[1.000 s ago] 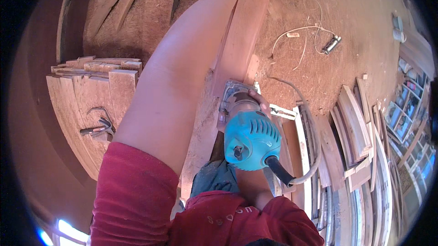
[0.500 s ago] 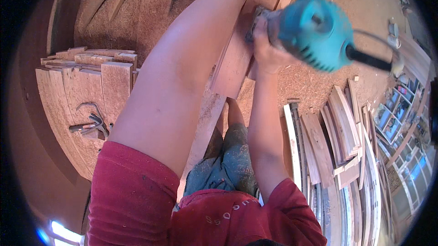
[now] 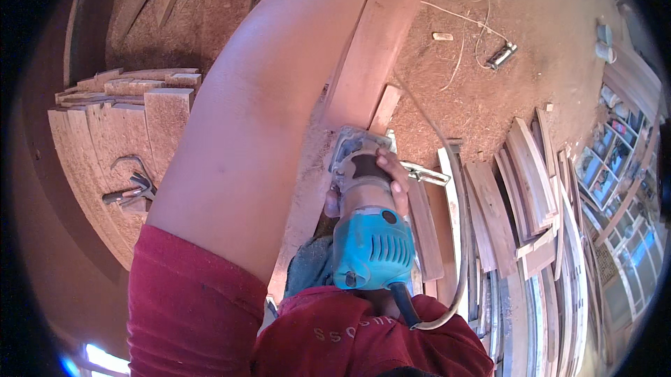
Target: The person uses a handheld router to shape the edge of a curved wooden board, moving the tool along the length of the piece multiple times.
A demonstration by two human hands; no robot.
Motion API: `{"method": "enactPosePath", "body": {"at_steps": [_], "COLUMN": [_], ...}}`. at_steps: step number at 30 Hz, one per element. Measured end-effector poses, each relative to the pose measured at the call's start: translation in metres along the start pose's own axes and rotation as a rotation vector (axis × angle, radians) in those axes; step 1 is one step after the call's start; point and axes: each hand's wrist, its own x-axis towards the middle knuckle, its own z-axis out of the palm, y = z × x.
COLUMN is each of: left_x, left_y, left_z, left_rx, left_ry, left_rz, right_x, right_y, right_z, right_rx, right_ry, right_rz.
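My right hand [image 3: 396,176] is wrapped round the lower body of a blue corded trim router [image 3: 374,248]. The router's clear base [image 3: 349,145] is at the near end of a long reddish wooden board [image 3: 383,34]; I cannot tell whether it touches the wood. Its motor end points back toward my shirt, and a cord [image 3: 458,265] loops from it to the right. My left arm [image 3: 255,83] stretches forward along the board's left side, and its hand is beyond the upper edge. A short wood strip [image 3: 384,108] shows beside the board's near end.
Stacked planks [image 3: 105,139] at the left bear a dark-handled tool [image 3: 133,192]. Several curved wooden pieces [image 3: 524,181] lie at the right, near a shelf of bins [image 3: 611,160]. A small corded tool [image 3: 502,55] lies on the sawdust-covered floor [image 3: 538,20].
The router has come back toward me from the board's right side to its near end, and its motor end has swung from right to near. The left hand, partly visible before, is now out of sight.
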Motion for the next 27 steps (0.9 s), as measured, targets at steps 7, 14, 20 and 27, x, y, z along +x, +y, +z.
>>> {"method": "enactPosePath", "body": {"at_steps": [7, 14, 20, 27], "left_x": [-0.001, 0.000, 0.001, -0.001], "left_y": [0.008, -0.001, 0.003, -0.003], "left_z": [-0.007, -0.013, -0.002, -0.010], "left_rx": [0.035, 0.084, 0.070, 0.061], "left_ry": [-0.057, -0.019, -0.005, -0.014], "left_rz": [-0.047, -0.066, -0.015, -0.018], "right_x": [0.038, 0.111, 0.125, 0.006], "right_y": [0.003, 0.005, 0.011, 0.003], "right_z": [0.022, 0.049, 0.030, -0.003], "right_rx": [0.041, 0.052, -0.056, 0.008], "right_ry": [0.028, 0.059, 0.046, -0.050], "right_rz": [-0.073, -0.204, -0.253, 0.034]}}
